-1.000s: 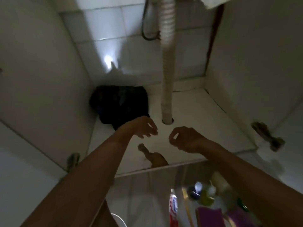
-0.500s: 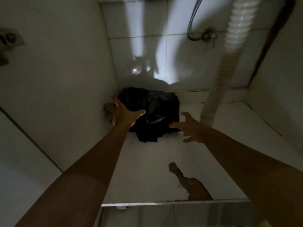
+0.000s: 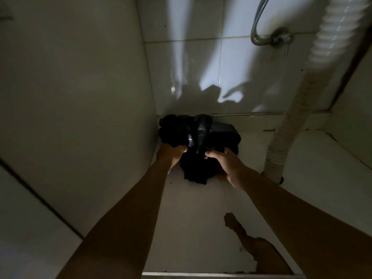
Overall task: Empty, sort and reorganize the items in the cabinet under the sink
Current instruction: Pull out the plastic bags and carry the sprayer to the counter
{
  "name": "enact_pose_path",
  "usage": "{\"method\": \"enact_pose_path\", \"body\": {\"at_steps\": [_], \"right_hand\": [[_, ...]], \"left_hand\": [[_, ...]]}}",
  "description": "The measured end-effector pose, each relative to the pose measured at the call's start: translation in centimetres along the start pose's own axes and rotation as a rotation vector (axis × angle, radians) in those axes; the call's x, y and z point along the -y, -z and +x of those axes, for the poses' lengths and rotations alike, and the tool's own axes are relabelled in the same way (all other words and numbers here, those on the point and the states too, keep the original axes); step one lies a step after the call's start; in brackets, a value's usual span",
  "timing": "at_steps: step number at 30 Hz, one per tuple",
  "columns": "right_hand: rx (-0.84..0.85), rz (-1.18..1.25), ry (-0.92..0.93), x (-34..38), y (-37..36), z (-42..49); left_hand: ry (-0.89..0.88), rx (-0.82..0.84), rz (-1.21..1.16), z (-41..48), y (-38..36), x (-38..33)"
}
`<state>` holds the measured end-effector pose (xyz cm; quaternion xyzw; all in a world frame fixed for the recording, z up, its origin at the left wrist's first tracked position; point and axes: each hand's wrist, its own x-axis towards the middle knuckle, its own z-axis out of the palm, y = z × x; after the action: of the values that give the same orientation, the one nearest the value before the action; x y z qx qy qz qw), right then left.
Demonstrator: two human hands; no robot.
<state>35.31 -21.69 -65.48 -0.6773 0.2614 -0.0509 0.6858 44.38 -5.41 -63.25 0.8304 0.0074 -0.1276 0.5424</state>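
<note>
Left hand (image 3: 173, 156) and right hand (image 3: 229, 166), fingers curled into a black, seemingly plastic bag (image 3: 217, 134) in rear-left corner of cabinet floor (image 3: 189, 222).

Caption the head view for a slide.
The left hand and right hand grip a black plastic bag in the back left corner of the cabinet, left of the corrugated drain hose.
</note>
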Motion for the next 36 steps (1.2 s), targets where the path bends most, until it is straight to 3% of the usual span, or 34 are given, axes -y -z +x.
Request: {"method": "enact_pose_path", "body": {"at_steps": [2, 5, 12, 16, 18, 24, 28, 30, 32, 36], "right_hand": [[0.017, 0.108, -0.042, 0.2, 0.2, -1.0], [0.038, 0.170, -0.084, 0.9, 1.1, -2.9], [0.222, 0.235, 0.057, 4.9, 4.0, -10.6], [0.249, 0.226, 0.084, 7.9, 7.3, -16.2], [0.258, 0.193, 0.103, 8.8, 9.2, -18.4], [0.339, 0.133, 0.163, 9.0, 16.4, -24.8], [0.456, 0.157, 0.109, 7.6, 18.7, -27.4], [0.466, 0.223, 0.046, 6.9, 19.2, -27.7], [0.456, 0.274, -0.022, 6.4, 19.6, -28.3], [0.590, 0.313, -0.127, 5.3, 19.5, -29.5]], "left_hand": [[-0.040, 0.010, 0.030, -1.6, 0.4, -1.1], [-0.027, 0.162, -0.138, -5.5, 0.7, -3.2], [-0.204, 0.270, -0.164, -14.3, 0.1, -7.7], [-0.154, 0.269, -0.279, -19.2, 0.2, -11.0], [-0.119, 0.347, -0.337, -21.8, 0.3, -12.6], [-0.125, 0.466, -0.152, -31.0, -1.9, -16.8], [-0.115, 0.407, 0.141, -35.7, -3.0, -18.1], [-0.146, 0.289, 0.228, -37.1, -2.7, -18.3], [-0.174, 0.166, 0.189, -37.7, -2.1, -18.0], [-0.158, 0.212, 0.154, -38.9, -0.6, -15.2]]}}
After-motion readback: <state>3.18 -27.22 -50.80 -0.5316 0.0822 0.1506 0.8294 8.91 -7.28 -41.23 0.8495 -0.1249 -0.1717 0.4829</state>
